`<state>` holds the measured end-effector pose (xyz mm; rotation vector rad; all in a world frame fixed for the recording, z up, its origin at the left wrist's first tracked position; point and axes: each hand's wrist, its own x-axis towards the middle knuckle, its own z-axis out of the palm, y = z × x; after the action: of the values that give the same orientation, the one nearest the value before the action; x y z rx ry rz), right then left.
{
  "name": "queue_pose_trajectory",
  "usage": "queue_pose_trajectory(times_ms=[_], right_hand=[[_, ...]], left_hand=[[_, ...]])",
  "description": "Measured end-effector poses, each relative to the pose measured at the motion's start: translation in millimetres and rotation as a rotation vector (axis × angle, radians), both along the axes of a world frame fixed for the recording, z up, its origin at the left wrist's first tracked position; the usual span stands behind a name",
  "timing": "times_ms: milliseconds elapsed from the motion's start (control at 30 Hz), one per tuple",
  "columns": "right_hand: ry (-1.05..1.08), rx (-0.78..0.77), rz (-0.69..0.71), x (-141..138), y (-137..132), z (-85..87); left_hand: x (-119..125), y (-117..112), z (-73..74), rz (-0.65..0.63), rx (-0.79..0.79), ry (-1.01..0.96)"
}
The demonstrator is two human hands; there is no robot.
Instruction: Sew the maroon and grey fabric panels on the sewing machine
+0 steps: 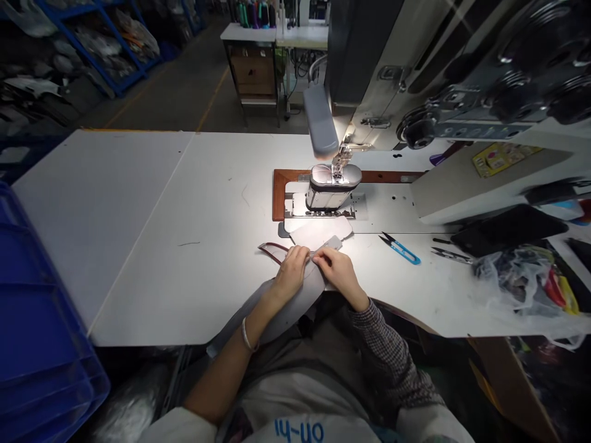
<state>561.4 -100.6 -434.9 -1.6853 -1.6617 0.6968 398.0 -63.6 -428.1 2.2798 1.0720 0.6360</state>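
Note:
At the front edge of the white table, my left hand (293, 269) and my right hand (338, 268) are close together, fingers pinched on a grey fabric piece (310, 292). The fabric hangs over the edge toward my lap. A pale flat piece (318, 231) lies just beyond my fingers, in front of the sewing machine's raised post bed (327, 187). Dark red trim (272, 251) shows left of my left hand; what it belongs to is partly hidden. Blue-handled thread snips (401, 249) lie to the right of my right hand.
The sewing machine head (462, 74) overhangs the right side. A plastic bag (517, 277), tweezers (452, 255) and a black flat object (508, 231) lie at the right. A blue crate (41, 320) stands at the left. Loose threads (189, 243) lie on the table.

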Motion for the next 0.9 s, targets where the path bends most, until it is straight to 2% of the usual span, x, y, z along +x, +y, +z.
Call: queue_pose_trajectory(times_ms=[200,400,567,667,767,900], right_hand=[[-0.018,-0.072,0.000,-0.6,6.4,-1.1],[0.093,-0.121,0.016,6.2,5.7,5.0],[0.340,-0.242,0.102,21.3,2.6,13.0],[0.439,-0.341,0.146,28.1,-0.8,15.9],[0.553,-0.438,0.195,31.9,-4.3,17.9],[0.708,-0.526,0.188,34.6,-8.4,22.2]], left_hand=[[1.5,5.1,2.8,0.024,-0.110,-0.057],[-1.8,8.4,9.1,0.036,-0.220,-0.102],[-3.8,15.6,17.0,-0.062,-0.320,-0.157],[-3.0,19.5,18.5,-0.132,-0.286,-0.151],[-3.5,24.5,15.1,-0.203,-0.225,-0.136],[-8.8,33.4,5.3,-0.267,-0.213,-0.124]])
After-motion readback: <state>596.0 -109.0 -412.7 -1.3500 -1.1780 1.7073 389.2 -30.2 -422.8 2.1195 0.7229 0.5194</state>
